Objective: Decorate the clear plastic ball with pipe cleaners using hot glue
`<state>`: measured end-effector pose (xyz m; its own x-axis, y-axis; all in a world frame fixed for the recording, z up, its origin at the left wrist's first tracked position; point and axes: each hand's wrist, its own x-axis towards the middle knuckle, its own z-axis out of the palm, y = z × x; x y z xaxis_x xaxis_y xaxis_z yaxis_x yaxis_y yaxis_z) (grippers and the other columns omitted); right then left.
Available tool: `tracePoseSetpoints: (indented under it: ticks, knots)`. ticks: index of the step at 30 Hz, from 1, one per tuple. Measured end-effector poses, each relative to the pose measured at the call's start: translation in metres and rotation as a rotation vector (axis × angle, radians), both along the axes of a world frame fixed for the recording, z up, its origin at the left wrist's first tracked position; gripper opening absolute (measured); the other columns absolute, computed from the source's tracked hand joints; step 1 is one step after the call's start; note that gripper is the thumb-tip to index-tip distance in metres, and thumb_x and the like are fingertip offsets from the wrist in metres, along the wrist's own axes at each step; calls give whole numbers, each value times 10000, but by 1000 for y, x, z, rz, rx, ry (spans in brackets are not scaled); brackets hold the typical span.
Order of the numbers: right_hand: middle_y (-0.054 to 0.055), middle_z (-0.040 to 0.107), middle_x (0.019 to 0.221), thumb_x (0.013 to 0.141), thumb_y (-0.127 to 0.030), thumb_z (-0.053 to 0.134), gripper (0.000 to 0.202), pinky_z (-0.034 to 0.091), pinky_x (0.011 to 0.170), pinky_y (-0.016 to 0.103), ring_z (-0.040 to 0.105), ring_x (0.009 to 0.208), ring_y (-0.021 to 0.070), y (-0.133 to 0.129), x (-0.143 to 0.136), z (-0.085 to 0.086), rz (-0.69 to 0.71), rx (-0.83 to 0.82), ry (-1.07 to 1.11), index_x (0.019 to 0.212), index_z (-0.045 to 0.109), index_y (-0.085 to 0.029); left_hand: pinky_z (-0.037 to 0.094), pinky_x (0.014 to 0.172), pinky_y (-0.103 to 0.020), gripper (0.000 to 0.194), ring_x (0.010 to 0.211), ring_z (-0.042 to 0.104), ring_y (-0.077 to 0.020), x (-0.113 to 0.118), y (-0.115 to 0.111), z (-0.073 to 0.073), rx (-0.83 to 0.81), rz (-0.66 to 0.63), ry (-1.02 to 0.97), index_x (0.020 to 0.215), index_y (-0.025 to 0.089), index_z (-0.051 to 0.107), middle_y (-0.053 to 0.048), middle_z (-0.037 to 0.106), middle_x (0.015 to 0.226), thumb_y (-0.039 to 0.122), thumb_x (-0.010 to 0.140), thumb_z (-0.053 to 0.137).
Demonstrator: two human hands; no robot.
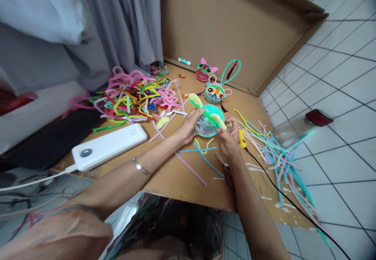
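Note:
My left hand (pixel 190 126) is closed around the left side of a round clear ball (pixel 205 127) with turquoise fuzzy covering on its upper part. A bright green pipe cleaner strip (pixel 210 118) runs across the ball's front, with pale yellow fuzzy pieces (pixel 217 120) at both ends. My right hand (pixel 230 138) pinches the strip's lower right end against the ball. The fingers behind the ball are hidden. Under the right wrist lies a pair of scissors (pixel 221 161), partly covered. A yellow glue gun (pixel 242 138) with a black cord rests just right of that hand.
A heap of colourful pipe cleaners (pixel 138 95) lies at left, with long pastel ones (pixel 282 158) at right. Two finished animal faces (pixel 214 93) stand behind the ball. A white power bank (pixel 109 146) is near my left arm. A cardboard wall (pixel 229 33) closes the back.

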<state>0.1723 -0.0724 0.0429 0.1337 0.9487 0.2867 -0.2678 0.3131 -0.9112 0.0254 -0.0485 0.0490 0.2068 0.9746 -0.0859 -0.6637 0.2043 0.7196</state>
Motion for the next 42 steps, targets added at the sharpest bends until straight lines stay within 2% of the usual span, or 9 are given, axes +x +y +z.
tracePoseSetpoints:
  ticks: [8,17,36,42]
  knots:
    - [-71,555,858,544,-226,857,519,475,699,214,552,759,98,-1,1,4,74,-41,6,899,483,-278,579,694,-317,424,720,681,-184,-1,0,1,-55,5,11,897,185,636,-24,698,756,536,713,786]
    - [-56,578,861,551,-323,910,527,506,702,246,564,774,125,2,7,2,136,-58,-19,899,517,-279,609,827,-374,356,882,737,-243,-2,-1,10,-102,-40,-36,904,160,656,-77,757,842,483,787,747]
    - [-65,612,875,555,-356,926,526,519,738,242,590,789,116,7,6,-7,153,-56,66,898,533,-287,612,834,-401,337,870,742,-245,-4,2,11,-157,-74,-75,976,146,686,-90,769,860,456,844,699]
    - [-63,600,864,580,-400,916,507,530,747,255,586,767,111,5,7,-5,186,-86,94,900,542,-275,611,837,-390,338,857,744,-237,-5,3,9,-146,-68,-103,945,147,667,-81,767,865,443,803,746]
